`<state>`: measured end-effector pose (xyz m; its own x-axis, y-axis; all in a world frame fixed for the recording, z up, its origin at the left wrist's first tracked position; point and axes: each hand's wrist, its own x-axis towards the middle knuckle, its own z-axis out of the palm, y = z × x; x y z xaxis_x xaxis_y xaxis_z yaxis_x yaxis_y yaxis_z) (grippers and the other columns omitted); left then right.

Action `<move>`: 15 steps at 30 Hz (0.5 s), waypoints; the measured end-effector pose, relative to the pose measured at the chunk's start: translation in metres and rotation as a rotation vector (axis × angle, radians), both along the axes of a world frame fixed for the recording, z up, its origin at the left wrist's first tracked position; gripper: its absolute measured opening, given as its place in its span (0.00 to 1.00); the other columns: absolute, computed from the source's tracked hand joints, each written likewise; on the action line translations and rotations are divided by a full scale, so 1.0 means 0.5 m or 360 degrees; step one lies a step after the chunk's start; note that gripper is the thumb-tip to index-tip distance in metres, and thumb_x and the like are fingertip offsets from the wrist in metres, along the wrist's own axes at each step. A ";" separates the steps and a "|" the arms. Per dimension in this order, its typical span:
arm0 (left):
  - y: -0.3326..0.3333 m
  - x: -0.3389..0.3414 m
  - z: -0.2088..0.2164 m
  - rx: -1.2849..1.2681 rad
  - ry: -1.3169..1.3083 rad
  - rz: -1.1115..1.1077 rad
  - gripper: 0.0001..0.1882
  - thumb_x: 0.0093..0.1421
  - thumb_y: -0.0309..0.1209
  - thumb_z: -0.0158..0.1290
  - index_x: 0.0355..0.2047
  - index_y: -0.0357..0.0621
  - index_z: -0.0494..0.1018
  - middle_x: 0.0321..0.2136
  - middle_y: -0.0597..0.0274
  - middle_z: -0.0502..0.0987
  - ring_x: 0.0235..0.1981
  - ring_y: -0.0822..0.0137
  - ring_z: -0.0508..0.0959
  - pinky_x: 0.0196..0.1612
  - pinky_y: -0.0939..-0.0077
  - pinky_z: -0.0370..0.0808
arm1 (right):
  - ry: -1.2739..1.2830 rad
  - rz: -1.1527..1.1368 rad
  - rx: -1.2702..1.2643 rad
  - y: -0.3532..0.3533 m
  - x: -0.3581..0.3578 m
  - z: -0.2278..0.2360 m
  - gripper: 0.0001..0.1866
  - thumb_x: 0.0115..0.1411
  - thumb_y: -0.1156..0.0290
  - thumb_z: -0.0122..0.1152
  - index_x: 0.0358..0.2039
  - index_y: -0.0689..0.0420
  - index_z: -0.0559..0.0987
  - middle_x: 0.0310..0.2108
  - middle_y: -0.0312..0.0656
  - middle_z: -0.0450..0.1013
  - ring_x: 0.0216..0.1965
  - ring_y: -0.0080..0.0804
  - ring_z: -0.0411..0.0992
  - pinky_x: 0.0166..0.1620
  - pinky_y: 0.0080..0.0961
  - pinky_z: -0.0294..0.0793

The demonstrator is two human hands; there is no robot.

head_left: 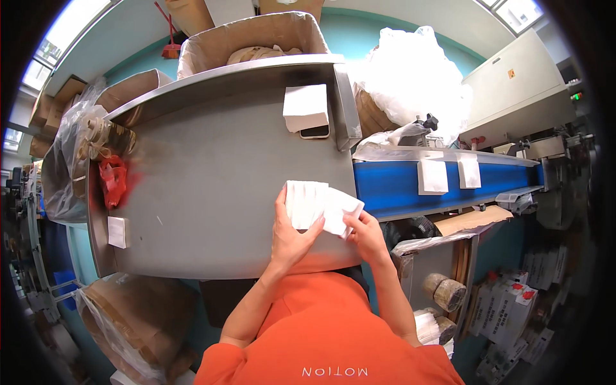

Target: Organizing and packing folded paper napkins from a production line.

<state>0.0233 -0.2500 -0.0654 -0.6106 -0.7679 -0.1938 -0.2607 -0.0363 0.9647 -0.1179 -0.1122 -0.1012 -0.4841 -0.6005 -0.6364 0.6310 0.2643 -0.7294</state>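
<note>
My left hand point(290, 232) is closed around the near left side of a stack of folded white paper napkins point(307, 200), its thumb along the near edge. At the right end of that stack, a tilted bundle of white napkins point(339, 210) is gripped by my right hand point(367, 234), thumb and fingers at its corner. Both bundles touch each other over the right part of the grey metal table point(205, 192). Farther back, another white napkin stack point(306, 106) partly covers a phone point(315, 133). Two napkin stacks point(433, 177) point(469, 171) sit on the blue conveyor belt point(391, 186).
On the table's left side are a small white stack point(117, 231), a red plastic bag point(113, 182) and a tape-like roll point(102, 139). Behind the raised rim stands a large cardboard box point(256, 35). A white plastic sack point(410, 77) lies beyond the belt; a shelf point(433, 256) is below it.
</note>
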 end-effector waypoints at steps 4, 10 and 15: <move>-0.003 0.001 -0.005 0.0180 0.0040 -0.0162 0.52 0.54 0.33 0.67 0.70 0.36 0.44 0.62 0.43 0.65 0.61 0.52 0.70 0.61 0.63 0.68 | 0.0172 -0.0425 -0.0004 -0.029 -0.008 0.020 0.24 0.70 0.56 0.56 0.53 0.65 0.69 0.40 0.42 0.75 0.42 0.26 0.76 0.40 0.19 0.77; 0.017 -0.009 0.010 0.0083 0.0069 -0.0114 0.48 0.56 0.36 0.65 0.69 0.37 0.49 0.61 0.44 0.66 0.62 0.54 0.70 0.61 0.64 0.69 | 0.0167 0.0110 -0.0106 -0.052 0.023 0.044 0.20 0.66 0.59 0.62 0.49 0.61 0.74 0.38 0.37 0.76 0.36 0.19 0.72 0.37 0.17 0.72; 0.002 -0.004 0.024 0.0128 -0.0062 -0.0224 0.47 0.57 0.39 0.64 0.69 0.37 0.51 0.60 0.45 0.68 0.61 0.55 0.70 0.62 0.65 0.68 | -0.0060 -0.0542 -0.0095 -0.013 0.006 0.033 0.22 0.69 0.59 0.58 0.52 0.65 0.71 0.43 0.42 0.76 0.38 0.26 0.76 0.38 0.19 0.76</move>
<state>0.0214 -0.2490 -0.0533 -0.7019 -0.6563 -0.2768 -0.3056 -0.0736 0.9493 -0.1152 -0.1189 -0.0845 -0.6397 -0.4454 -0.6264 0.7026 -0.0085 -0.7115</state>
